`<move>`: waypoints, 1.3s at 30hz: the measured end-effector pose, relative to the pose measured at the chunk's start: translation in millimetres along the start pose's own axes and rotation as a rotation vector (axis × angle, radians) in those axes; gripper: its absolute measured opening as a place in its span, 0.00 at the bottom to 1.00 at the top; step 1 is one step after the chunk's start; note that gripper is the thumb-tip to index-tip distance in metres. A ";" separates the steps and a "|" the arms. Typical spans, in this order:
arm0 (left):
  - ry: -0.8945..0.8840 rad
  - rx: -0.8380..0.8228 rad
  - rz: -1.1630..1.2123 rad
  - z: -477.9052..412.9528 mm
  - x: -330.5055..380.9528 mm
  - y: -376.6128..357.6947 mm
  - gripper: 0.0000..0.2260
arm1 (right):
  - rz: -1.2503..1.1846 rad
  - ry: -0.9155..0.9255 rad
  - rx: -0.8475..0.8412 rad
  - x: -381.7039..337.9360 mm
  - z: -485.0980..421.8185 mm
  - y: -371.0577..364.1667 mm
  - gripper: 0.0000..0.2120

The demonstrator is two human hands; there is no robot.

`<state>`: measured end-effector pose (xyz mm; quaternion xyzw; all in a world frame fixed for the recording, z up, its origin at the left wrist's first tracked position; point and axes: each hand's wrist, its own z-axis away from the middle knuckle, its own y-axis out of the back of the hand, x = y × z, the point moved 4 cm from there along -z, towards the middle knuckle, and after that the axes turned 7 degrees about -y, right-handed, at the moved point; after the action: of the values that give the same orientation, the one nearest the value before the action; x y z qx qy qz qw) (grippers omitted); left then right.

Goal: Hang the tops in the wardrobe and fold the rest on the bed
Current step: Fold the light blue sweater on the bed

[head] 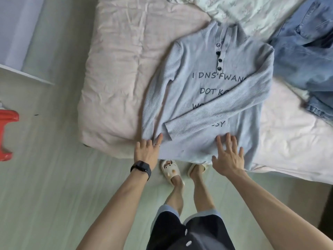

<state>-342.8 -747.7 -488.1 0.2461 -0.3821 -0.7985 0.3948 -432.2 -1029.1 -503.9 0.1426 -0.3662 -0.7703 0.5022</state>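
Here we are at the bed (117,69), with both hands down on the sweater (201,62). Our left hand (146,152) reaches its lower corner at the mattress edge. The fingers are nearly straight and the forefinger lies on the knit; the thumb is hidden, so we cannot tell whether it nips the fabric from below. There's a thin ring (159,145) on that hand and a black watch (142,168) on the wrist. Our right hand (228,157) lies palm down on the hem, fingers spread wide and straight, pressing flat and gripping nothing.

The sweater lies face up across the near part of the bed, its hem just over the edge. It's a soft pale grey-blue knit, ribbed on the sleeves and polo collar, with four dark round buttons down the placket. One sleeve runs straight down the side; the other is folded slantwise across the chest, its cuff ending near our left forefinger. Dark lettering reads "I DNS'FWAN", then "DOT K", with the lines below mostly covered by that sleeve.

The sheet underneath is pinkish and creased. Blue denim jeans (306,60) lie crumpled just beside the sweater's shoulder, a bit blurred
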 end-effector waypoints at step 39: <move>0.383 0.205 0.576 -21.4 -76.7 -7.3 0.11 | -0.534 0.332 -0.106 -210.2 -4.1 89.2 0.21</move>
<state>-287.7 -691.0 -499.6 0.3116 -0.4332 -0.5514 0.6413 -274.4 -866.6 -474.8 0.3313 -0.1880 -0.8592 0.3417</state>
